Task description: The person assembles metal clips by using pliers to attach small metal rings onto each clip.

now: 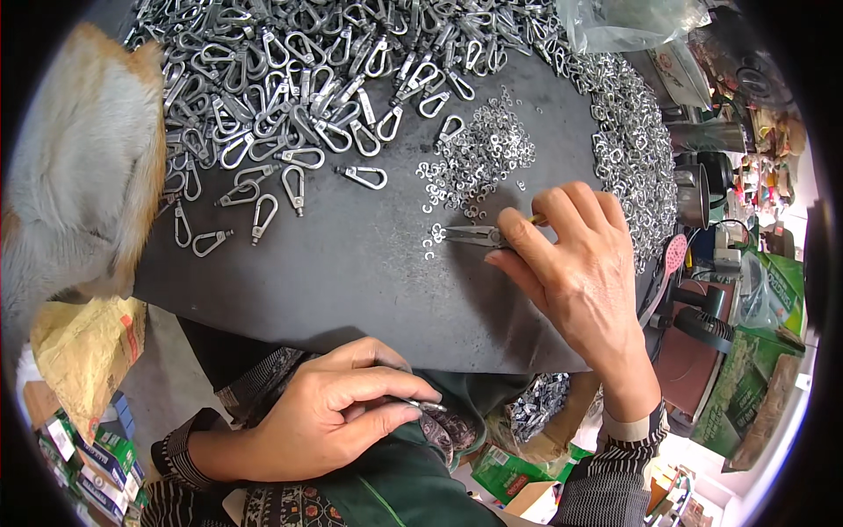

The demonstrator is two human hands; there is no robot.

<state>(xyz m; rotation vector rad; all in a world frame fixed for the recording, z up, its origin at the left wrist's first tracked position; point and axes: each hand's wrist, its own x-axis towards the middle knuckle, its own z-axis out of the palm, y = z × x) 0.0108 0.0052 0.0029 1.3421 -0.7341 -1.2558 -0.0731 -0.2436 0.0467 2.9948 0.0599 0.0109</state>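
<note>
The pliers [470,234] lie low on the dark mat [351,272], their tips at a small split ring [436,233] just below the ring pile [479,158]. My right hand [575,272] is closed round the handles. I judge the rings light, stiff and slippery, best nipped across the wire with the tips. My left hand [338,413], down at my lap, pinches a small metal piece [428,406] between thumb and fingers. Snap hooks [290,97] are heaped at the far side, and more small metal parts [632,149] on the right.
</note>
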